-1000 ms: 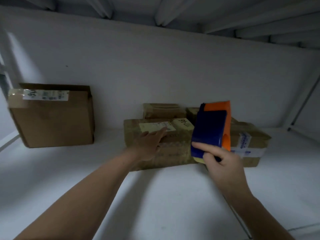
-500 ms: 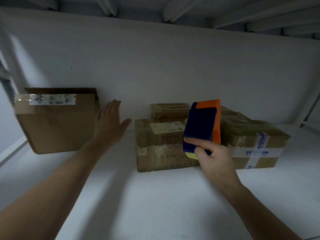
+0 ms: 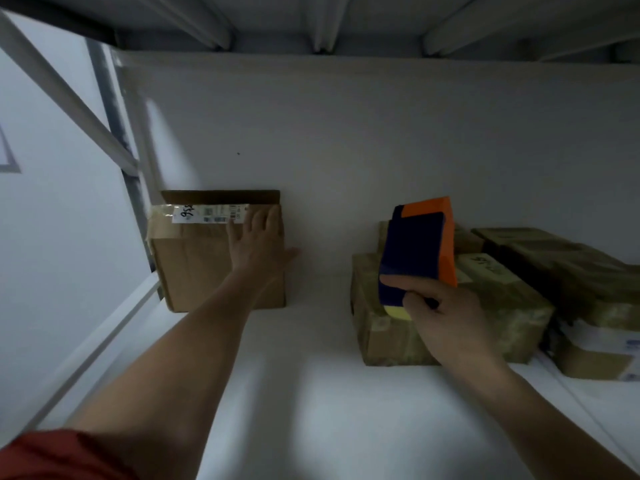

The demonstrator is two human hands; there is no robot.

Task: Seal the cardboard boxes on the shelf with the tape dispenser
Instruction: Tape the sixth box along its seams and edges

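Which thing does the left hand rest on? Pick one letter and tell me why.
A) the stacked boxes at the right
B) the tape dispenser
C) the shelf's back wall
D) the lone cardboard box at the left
D: the left hand lies flat on the front of the lone cardboard box, well apart from the tape dispenser that the right hand grips.

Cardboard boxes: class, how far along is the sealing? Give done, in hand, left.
Done: the right boxes look taped over. In hand: right hand holds the tape dispenser; left hand lies flat on the left box. Left: taping that box, whose rear flap stands up.
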